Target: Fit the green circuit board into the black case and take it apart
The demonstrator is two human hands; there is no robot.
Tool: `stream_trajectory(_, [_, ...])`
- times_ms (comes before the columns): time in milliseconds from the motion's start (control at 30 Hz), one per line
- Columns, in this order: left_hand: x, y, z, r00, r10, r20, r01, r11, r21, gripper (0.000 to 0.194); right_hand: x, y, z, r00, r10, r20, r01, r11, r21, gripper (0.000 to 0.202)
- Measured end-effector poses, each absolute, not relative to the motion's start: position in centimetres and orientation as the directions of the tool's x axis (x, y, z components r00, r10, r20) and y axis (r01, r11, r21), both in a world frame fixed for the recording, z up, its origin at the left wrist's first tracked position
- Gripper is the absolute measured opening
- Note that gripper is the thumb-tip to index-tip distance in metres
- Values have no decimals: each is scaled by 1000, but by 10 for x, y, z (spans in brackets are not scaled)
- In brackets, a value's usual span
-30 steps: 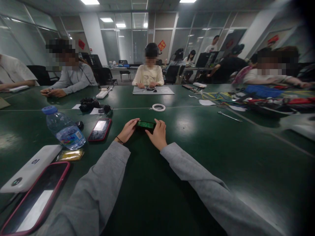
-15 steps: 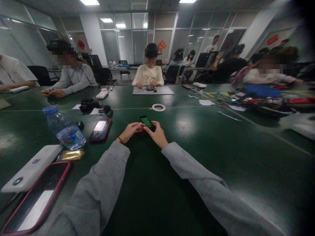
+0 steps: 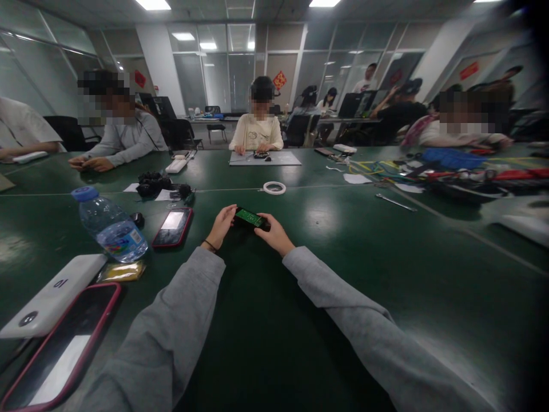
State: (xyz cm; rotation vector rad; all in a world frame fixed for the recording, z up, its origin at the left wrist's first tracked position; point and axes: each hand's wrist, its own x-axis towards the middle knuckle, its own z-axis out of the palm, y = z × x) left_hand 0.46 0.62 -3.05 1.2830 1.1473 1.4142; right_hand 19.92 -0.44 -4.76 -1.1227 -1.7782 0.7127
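Note:
A small dark phone (image 3: 249, 217) with a green picture on its screen is held sideways above the green table (image 3: 300, 274). My left hand (image 3: 221, 226) grips its left end, fingers behind it. Around the right end is my right hand (image 3: 274, 232), its thumb at the lower edge of the screen. Left of my left hand lies another phone (image 3: 172, 227) in a red case. A white ring of tape (image 3: 274, 187) rests beyond my hands.
At left are a water bottle (image 3: 112, 226), a yellow packet (image 3: 122, 270), a white power bank (image 3: 54, 297) and a large red-cased phone (image 3: 64, 349). A wrench (image 3: 395, 202) and tangled cables (image 3: 429, 171) lie at right. A person (image 3: 256, 129) sits opposite.
The phone in my hands has turned from slanted to sideways. My left hand has shifted from its lower edge to its left end, and my hands are farther apart.

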Motion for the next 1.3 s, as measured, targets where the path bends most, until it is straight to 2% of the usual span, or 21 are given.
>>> stream_trajectory(100, [4,6,-30,-85,982,171,-44,-175,984,32,201,-6,-47,-143,899,413,512,425,-747,48])
stream_trajectory(233, [4,5,-31,-77,983,167,-27,-170,985,28,201,-10,-43,42,873,486,592,370,-716,47])
stream_trajectory(300, [4,5,-31,-67,983,172,-3,-173,985,25,201,-11,-43,96,865,492,554,364,-748,48])
stream_trajectory(500, [5,3,-30,-82,978,190,52,-186,981,18,205,-8,-45,129,917,376,430,290,-855,40])
stream_trajectory(667, [5,1,-24,-69,991,114,-47,-117,992,17,205,-7,-45,216,921,324,343,240,-908,33])
stream_trajectory(833, [8,-3,-21,43,997,60,17,-61,998,22,202,-8,-42,157,929,334,318,273,-908,36])
stream_trajectory(1067, [8,0,-27,41,984,173,93,-176,980,30,200,-4,-48,121,911,394,345,333,-877,39])
stream_trajectory(1300, [7,-1,-25,78,981,175,111,-183,977,35,200,-2,-52,24,907,421,422,372,-827,43])
